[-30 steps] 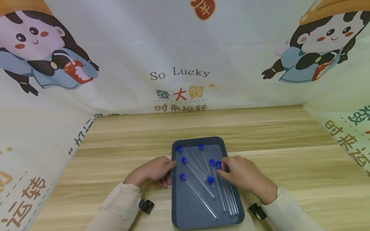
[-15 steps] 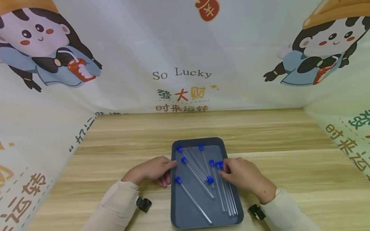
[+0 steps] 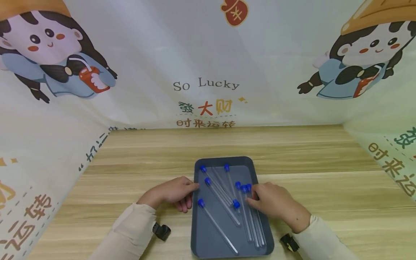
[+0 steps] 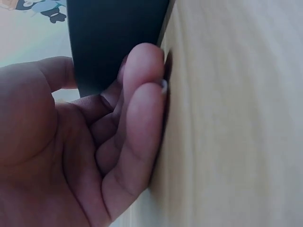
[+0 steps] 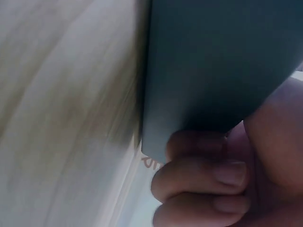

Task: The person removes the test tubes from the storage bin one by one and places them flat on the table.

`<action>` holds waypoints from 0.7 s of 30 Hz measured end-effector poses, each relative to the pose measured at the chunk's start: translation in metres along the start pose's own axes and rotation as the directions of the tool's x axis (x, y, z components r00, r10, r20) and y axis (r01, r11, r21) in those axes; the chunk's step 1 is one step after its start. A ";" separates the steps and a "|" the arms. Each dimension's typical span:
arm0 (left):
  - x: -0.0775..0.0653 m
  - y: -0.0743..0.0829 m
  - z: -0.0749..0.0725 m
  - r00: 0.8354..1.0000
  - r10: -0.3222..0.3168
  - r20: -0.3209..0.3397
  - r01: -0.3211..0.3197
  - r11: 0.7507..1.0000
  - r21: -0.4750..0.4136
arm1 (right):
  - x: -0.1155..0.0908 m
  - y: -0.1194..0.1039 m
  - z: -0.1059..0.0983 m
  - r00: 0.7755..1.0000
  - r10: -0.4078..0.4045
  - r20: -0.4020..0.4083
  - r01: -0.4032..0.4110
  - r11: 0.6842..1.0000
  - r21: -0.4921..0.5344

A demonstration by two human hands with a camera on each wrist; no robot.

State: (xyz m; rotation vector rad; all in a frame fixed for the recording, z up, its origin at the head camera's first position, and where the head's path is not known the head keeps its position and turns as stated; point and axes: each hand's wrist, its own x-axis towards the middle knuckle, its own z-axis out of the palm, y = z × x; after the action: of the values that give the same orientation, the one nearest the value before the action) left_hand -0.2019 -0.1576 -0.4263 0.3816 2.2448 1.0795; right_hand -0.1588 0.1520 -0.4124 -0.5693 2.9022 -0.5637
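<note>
A dark grey tray (image 3: 208,238) lies on the table with several clear test tubes (image 3: 218,226) in it, each visible cap blue. The tubes lie flat at slants, most caps toward the tray's far side. My left hand (image 3: 172,194) grips the left rim, thumb over the edge and fingers curled against the outer wall near the tabletop. On the opposite rim my right hand (image 3: 274,202) holds the edge, thumb reaching inside beside a cluster of tubes (image 3: 250,220). In the right wrist view, curled fingers (image 5: 203,179) meet the tray's outer wall.
The wood-grain table (image 3: 146,151) ends at a printed white backdrop (image 3: 204,54), which also rises at left and right. A black wrist device (image 3: 161,231) sits at the left cuff and another wrist device (image 3: 289,242) at the right.
The nearest tube has slid left and toward me within the tray. Caps beside my right thumb have shifted, and a second cap now shows there. Both hands stay at the rims.
</note>
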 end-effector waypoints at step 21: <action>0.003 0.000 0.002 1.000 0.008 -0.005 -0.008 1.000 -0.028 | 0.000 0.006 0.004 0.997 -0.003 0.078 -0.003 0.997 0.077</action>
State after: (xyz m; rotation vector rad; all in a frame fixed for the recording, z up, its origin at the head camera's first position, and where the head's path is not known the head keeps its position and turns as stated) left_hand -0.2031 -0.1546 -0.4287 0.3771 2.2318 1.1160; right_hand -0.1596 0.1557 -0.4178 -0.5672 2.7939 -0.6348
